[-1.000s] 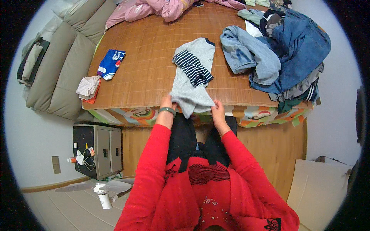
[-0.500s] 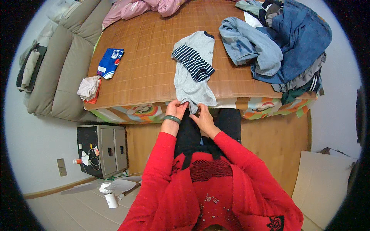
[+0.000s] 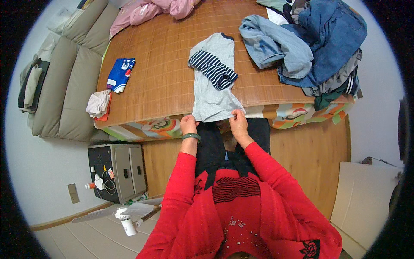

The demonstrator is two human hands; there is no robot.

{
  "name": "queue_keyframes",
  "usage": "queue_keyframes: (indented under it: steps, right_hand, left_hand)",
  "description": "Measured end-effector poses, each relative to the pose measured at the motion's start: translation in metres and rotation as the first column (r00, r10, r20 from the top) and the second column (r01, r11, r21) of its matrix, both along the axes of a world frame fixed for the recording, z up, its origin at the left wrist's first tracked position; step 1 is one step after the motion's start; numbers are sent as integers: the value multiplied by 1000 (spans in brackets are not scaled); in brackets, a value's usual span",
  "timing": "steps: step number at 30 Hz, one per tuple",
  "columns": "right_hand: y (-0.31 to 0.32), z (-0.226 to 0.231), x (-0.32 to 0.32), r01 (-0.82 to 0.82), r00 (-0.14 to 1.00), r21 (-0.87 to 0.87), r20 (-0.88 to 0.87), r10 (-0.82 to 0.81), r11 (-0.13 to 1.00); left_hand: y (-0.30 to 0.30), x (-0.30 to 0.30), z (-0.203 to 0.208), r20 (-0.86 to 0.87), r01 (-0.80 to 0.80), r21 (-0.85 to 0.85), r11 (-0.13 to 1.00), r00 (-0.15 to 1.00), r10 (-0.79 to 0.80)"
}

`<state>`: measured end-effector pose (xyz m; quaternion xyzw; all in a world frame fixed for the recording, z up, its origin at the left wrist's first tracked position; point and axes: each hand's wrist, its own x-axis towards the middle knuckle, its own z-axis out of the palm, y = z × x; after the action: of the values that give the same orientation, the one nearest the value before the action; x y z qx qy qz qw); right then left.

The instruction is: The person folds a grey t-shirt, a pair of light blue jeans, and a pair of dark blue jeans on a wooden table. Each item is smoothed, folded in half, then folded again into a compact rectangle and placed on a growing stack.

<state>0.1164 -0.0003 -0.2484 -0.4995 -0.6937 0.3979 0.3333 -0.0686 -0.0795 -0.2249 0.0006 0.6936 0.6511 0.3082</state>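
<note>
A light grey shirt (image 3: 210, 101) with a dark neckline lies lengthwise on the brown bed mat, its hem at the near bed edge. Across its middle is a folded sleeve (image 3: 214, 69) with navy and white stripes. My left hand (image 3: 189, 125), with a dark bangle at the wrist, pinches the left corner of the hem. The right corner is pinched between the fingers of my right hand (image 3: 238, 123). Between the two hands the hem is stretched out fairly straight.
A pile of denim (image 3: 325, 43) and other clothes covers the bed's right side. On the left lie a folded blue garment (image 3: 121, 75) and a small pale folded stack (image 3: 98, 103). Pink bedding (image 3: 148, 13) is at the back. A bedside cabinet (image 3: 125, 168) and a fan (image 3: 125, 212) stand lower left.
My hands have moved apart along the hem, the left one leftward and the right one rightward. The bunched hem has spread out flat and wide.
</note>
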Motion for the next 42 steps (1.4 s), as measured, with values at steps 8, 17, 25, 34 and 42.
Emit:
queue_keyframes:
  steps: [8,17,25,34,42]
  right_hand:
    - [-6,4,0,7,998,-11,59,-6,1000]
    - [-11,15,2,-32,999,-22,34,33,999]
    - [-6,4,9,45,998,-87,48,-41,995]
    - [2,22,6,-32,964,349,258,-63,937]
    - [21,22,3,18,940,298,321,-118,954]
  left_hand:
    - [-7,18,2,-744,40,-250,967,632,-219]
    - [11,46,22,-721,183,-680,710,10,-693]
    - [7,22,12,-799,72,-174,982,572,-183]
    - [-6,18,-17,-511,247,-64,967,824,-244]
    - [1,12,-19,-270,176,255,951,957,-104]
